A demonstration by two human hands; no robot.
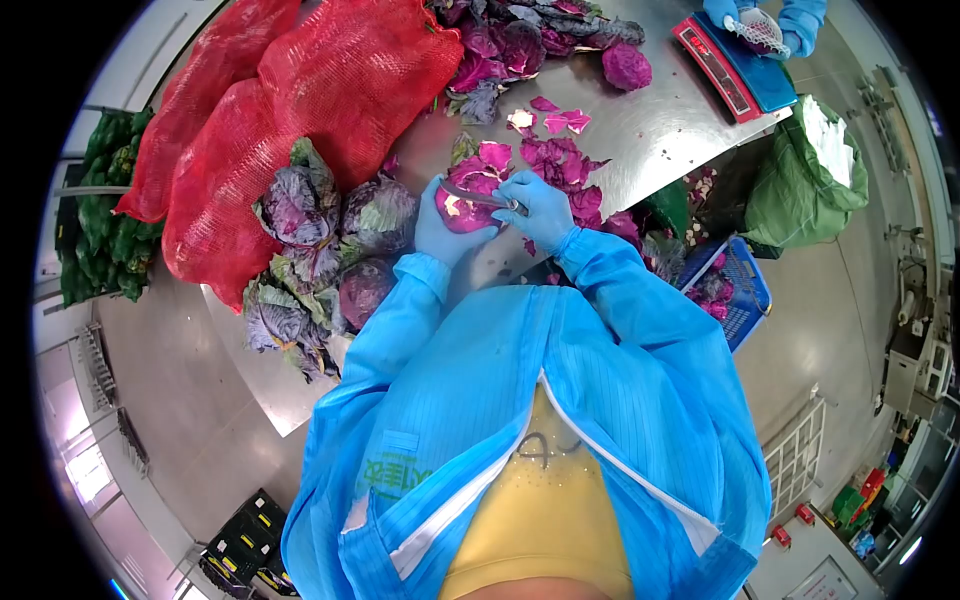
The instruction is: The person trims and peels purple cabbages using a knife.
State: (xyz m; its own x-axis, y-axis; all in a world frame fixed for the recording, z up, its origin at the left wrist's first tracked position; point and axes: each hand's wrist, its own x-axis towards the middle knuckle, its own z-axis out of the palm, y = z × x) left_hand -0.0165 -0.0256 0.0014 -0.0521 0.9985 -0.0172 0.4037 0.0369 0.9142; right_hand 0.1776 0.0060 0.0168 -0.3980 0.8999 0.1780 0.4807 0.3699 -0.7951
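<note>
My left hand (pixel 446 232), in a blue glove, is wrapped round a red cabbage (pixel 462 216) from its left and lower side. A pale cut patch shows on the cabbage. In my gloved right hand (pixel 540 212) is a knife (pixel 476 197), its blade lying across the cabbage and pointing left. Loose purple cabbage leaves (pixel 560 165) lie on the metal table just beyond my right hand. Left of my left hand sit several untrimmed red cabbages (pixel 378 215) with grey-green outer leaves.
Large red mesh sacks (pixel 340 75) fill the table's left side. At the far right, another person's gloved hands (pixel 790 38) hold a netted item over a scale (pixel 735 70). A blue basket (pixel 738 295) with purple pieces and a green sack (pixel 805 190) stand beyond the table's right edge (pixel 700 160).
</note>
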